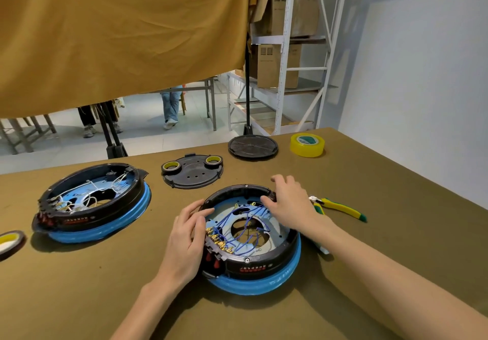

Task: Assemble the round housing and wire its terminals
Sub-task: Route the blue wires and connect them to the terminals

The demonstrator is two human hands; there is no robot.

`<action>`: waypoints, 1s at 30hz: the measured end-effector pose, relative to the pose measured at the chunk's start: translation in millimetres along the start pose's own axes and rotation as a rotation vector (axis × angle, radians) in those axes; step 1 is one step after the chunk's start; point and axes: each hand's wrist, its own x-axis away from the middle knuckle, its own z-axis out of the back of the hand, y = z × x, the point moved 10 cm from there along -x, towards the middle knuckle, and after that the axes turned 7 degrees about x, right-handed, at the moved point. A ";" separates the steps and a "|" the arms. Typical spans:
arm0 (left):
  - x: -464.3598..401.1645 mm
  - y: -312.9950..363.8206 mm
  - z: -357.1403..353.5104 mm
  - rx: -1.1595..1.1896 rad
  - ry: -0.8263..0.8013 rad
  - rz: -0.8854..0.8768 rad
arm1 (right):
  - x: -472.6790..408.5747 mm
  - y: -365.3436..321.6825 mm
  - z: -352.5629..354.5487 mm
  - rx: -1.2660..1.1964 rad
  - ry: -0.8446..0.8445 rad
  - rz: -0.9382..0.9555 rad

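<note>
While both hands worked at it, the round housing (253, 236) sat low and just right of centre in the frame on the olive table (79, 287), its black ring resting on a blue base, blue wires (245, 223) looping inside toward a row of brass terminals (219, 242) at its left edge. The left hand (184, 236) lay against the housing's left rim, fingers gently bent over the edge. The right hand (287, 202) reached over the far rim, fingertips pinching something small there; what it was could not be told. Left of centre stood a second housing (92, 202) with white wires. Yellow-handled pliers (340, 207) lay at the right, beside the right wrist.
</note>
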 end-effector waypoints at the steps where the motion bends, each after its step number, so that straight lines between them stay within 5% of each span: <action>1: 1.5 0.1 0.1 -0.019 0.010 -0.007 | 16.8 -2.7 0.4 0.061 0.041 -0.028; 6: 13.0 7.2 3.0 -0.183 0.132 0.054 | 77.1 -27.0 -26.7 0.029 0.001 0.012; 11: 34.4 16.9 14.6 -0.201 0.191 0.016 | 46.9 -23.5 -4.2 -0.096 0.050 0.221; 14: 40.7 25.1 22.1 -0.282 0.158 -0.106 | 44.8 -22.6 6.1 -0.052 0.127 0.319; 18: 38.1 34.0 9.6 -0.236 0.009 -0.215 | 81.3 -47.1 -18.9 -0.153 0.027 0.556; 30: 21.3 29.6 4.4 -0.172 -0.041 -0.187 | 56.6 -44.8 -16.4 -0.238 -0.023 0.498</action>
